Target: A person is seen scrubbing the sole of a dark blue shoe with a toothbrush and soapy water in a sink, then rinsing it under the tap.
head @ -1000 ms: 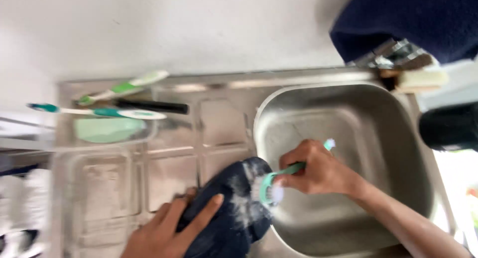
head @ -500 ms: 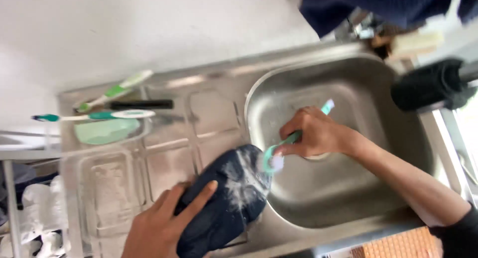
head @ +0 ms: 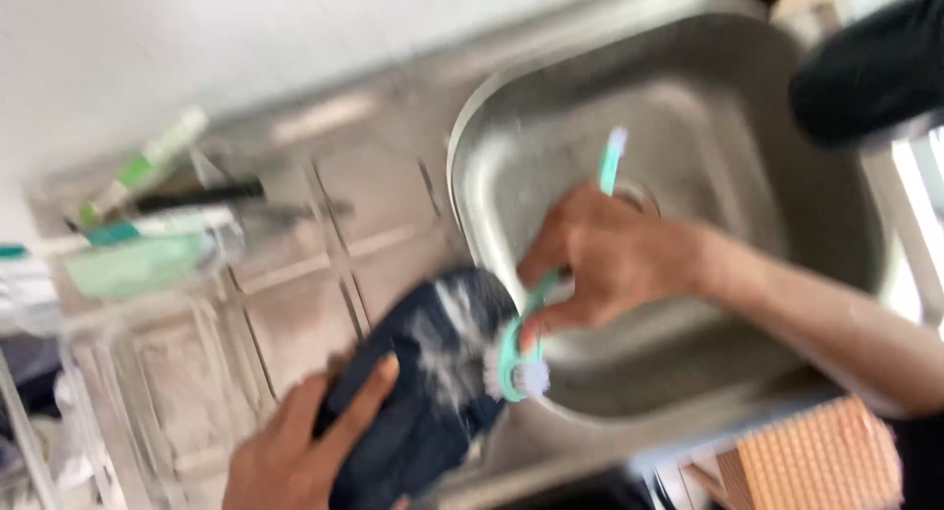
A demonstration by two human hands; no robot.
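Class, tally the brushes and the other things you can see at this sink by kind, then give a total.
Brushes in hand: 1, green scrub brush
Toothbrushes on the drainboard: 2
Dark cloth items being scrubbed: 1
Green soap dishes: 1
Steel sinks: 1
Total: 6
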